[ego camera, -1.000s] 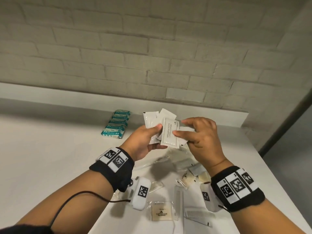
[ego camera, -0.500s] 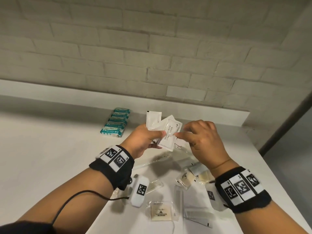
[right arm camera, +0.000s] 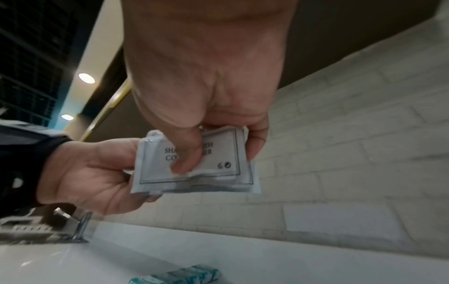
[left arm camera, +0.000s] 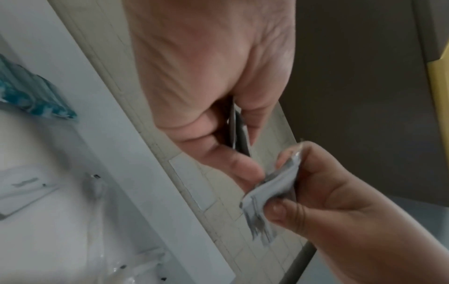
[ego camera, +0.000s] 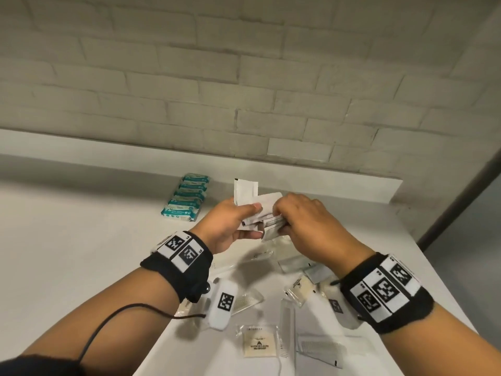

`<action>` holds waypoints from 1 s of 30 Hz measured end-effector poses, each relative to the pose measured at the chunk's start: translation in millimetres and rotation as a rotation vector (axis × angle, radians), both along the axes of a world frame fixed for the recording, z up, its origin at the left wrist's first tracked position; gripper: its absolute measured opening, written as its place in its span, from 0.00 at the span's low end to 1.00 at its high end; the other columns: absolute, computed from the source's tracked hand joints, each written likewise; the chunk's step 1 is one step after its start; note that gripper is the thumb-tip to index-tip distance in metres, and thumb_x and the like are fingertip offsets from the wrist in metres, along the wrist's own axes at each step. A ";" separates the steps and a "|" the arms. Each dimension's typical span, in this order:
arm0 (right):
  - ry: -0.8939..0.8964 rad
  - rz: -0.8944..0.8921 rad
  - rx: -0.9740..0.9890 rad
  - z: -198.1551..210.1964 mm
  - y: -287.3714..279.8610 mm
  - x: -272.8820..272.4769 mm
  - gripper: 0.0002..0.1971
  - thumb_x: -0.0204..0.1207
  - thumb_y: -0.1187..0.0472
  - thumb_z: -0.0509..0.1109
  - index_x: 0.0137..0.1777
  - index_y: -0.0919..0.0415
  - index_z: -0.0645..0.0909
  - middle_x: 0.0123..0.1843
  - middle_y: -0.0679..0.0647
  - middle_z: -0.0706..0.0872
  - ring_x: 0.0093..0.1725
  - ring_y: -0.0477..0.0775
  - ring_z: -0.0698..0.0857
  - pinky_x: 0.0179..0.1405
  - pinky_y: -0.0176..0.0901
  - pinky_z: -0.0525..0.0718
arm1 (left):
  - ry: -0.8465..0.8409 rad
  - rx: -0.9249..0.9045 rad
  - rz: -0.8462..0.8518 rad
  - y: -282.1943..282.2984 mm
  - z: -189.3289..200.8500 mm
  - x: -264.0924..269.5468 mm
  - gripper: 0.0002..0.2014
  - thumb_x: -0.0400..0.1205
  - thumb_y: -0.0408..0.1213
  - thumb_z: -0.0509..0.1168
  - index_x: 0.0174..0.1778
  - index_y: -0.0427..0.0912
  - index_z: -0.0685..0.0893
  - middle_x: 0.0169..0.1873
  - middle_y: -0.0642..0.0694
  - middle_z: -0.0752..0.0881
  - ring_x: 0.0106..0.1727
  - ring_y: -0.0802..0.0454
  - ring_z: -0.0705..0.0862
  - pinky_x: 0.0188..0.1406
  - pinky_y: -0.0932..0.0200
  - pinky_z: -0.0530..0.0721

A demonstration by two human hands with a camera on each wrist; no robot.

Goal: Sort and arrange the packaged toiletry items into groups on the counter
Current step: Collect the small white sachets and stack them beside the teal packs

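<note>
Head view: both hands hold white sachets above the white tabletop (ego camera: 81, 253).
The left hand (ego camera: 227, 229) pinches a fan of flat white foil sachets (ego camera: 245, 192); their count cannot be told. The right hand (ego camera: 306, 226) grasps a printed white sachet (right arm camera: 194, 163) between thumb and curled fingers, touching the fan. Six teal-and-white wrapped packs (ego camera: 187, 198) lie in one row near the wall. Clear-wrapped items are scattered below the wrists.

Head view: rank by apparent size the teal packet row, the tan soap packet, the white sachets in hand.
1. teal packet row, largest.
2. white sachets and tan soap packet: unsure. The sachets are partly hidden by both hands, and the soap packet lies nearer the camera.
</note>
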State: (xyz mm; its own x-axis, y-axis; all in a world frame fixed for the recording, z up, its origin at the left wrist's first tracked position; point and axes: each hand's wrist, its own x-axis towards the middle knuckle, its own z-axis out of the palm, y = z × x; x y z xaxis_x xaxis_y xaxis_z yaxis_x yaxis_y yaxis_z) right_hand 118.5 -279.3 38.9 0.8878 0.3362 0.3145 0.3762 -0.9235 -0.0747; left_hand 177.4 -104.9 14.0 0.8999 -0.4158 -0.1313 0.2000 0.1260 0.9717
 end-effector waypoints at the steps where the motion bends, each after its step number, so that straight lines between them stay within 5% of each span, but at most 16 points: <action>1: 0.059 -0.054 0.120 -1.4 -2.0 -1.5 0.19 0.75 0.63 0.72 0.64 0.50 0.75 0.62 0.48 0.80 0.63 0.54 0.78 0.63 0.51 0.73 | -0.013 -0.011 0.001 2.8 -1.0 0.4 0.11 0.84 0.32 0.64 0.61 0.37 0.81 0.41 0.43 0.89 0.36 0.51 0.89 0.31 0.59 0.88; 4: 0.180 -0.148 0.441 -1.5 -10.6 -5.1 0.32 0.73 0.62 0.75 0.75 0.41 0.69 0.69 0.41 0.78 0.69 0.47 0.76 0.74 0.53 0.69 | -0.100 0.035 -0.052 12.2 -4.5 2.9 0.14 0.82 0.30 0.67 0.64 0.37 0.80 0.48 0.41 0.91 0.44 0.45 0.91 0.37 0.56 0.87; 7: 0.158 -0.110 0.329 -2.1 -14.9 -3.7 0.32 0.74 0.61 0.75 0.75 0.39 0.71 0.60 0.37 0.77 0.63 0.42 0.75 0.73 0.51 0.66 | -0.161 0.129 -0.173 14.9 -7.7 2.7 0.22 0.77 0.26 0.72 0.67 0.32 0.78 0.53 0.40 0.88 0.49 0.47 0.88 0.47 0.52 0.86; 10: -0.166 -0.013 0.111 -9.6 -16.6 -2.1 0.15 0.66 0.63 0.78 0.52 0.49 0.86 0.42 0.47 0.80 0.47 0.55 0.83 0.57 0.57 0.74 | -0.126 0.082 -0.315 15.3 -5.5 1.6 0.31 0.65 0.33 0.81 0.64 0.31 0.81 0.52 0.45 0.87 0.51 0.53 0.86 0.46 0.61 0.86; 12: -0.383 -0.025 0.032 -16.8 -22.4 -2.0 0.13 0.63 0.68 0.80 0.45 0.52 0.88 0.39 0.51 0.80 0.42 0.58 0.82 0.56 0.57 0.72 | -0.053 -0.012 -0.359 18.2 -2.8 1.4 0.36 0.55 0.48 0.86 0.55 0.35 0.84 0.48 0.44 0.89 0.49 0.49 0.88 0.43 0.60 0.87; 14: -0.564 -0.023 -0.020 -20.0 -28.5 -3.6 0.15 0.61 0.72 0.79 0.43 0.53 0.90 0.37 0.53 0.81 0.39 0.60 0.82 0.56 0.58 0.72 | 0.015 -0.074 -0.345 21.1 -1.3 2.7 0.32 0.56 0.53 0.85 0.49 0.37 0.84 0.43 0.41 0.89 0.43 0.47 0.89 0.36 0.59 0.88; 17: -0.639 0.043 -0.032 -23.0 -30.6 -7.4 0.16 0.65 0.72 0.76 0.47 0.51 0.91 0.37 0.53 0.82 0.39 0.59 0.80 0.54 0.57 0.72 | -0.021 -0.021 -0.254 19.6 -1.0 4.4 0.12 0.73 0.28 0.75 0.47 0.40 0.81 0.41 0.41 0.84 0.40 0.49 0.86 0.33 0.60 0.86; 19: -0.575 0.054 -0.014 -26.5 -32.6 -6.7 0.17 0.68 0.71 0.74 0.53 0.52 0.90 0.38 0.54 0.82 0.41 0.58 0.79 0.51 0.55 0.72 | -0.083 0.049 -0.180 17.5 -2.6 7.0 0.13 0.75 0.19 0.70 0.46 0.41 0.79 0.40 0.42 0.83 0.39 0.49 0.84 0.32 0.61 0.84; 24: -0.231 -0.014 0.077 -23.4 -40.5 -8.6 0.15 0.67 0.74 0.74 0.52 0.58 0.87 0.44 0.53 0.82 0.46 0.60 0.82 0.45 0.56 0.81 | -0.208 0.216 -0.049 22.7 -2.8 14.3 0.14 0.74 0.23 0.73 0.48 0.43 0.79 0.40 0.46 0.82 0.38 0.51 0.83 0.31 0.60 0.81; 27: 0.093 -0.062 0.254 -2.8 -35.9 -12.4 0.09 0.76 0.66 0.72 0.54 0.58 0.82 0.53 0.47 0.76 0.52 0.51 0.80 0.53 0.44 0.80 | -0.290 0.396 -0.034 26.9 -1.4 16.9 0.14 0.74 0.29 0.75 0.49 0.45 0.80 0.41 0.48 0.84 0.39 0.50 0.84 0.34 0.58 0.82; 30: 0.330 0.007 0.264 11.3 -13.5 -11.6 0.17 0.78 0.59 0.71 0.66 0.55 0.77 0.67 0.43 0.72 0.62 0.46 0.77 0.64 0.39 0.76 | -0.310 0.369 -0.106 19.5 -0.4 11.9 0.14 0.74 0.26 0.74 0.47 0.45 0.79 0.38 0.49 0.83 0.36 0.52 0.83 0.32 0.60 0.82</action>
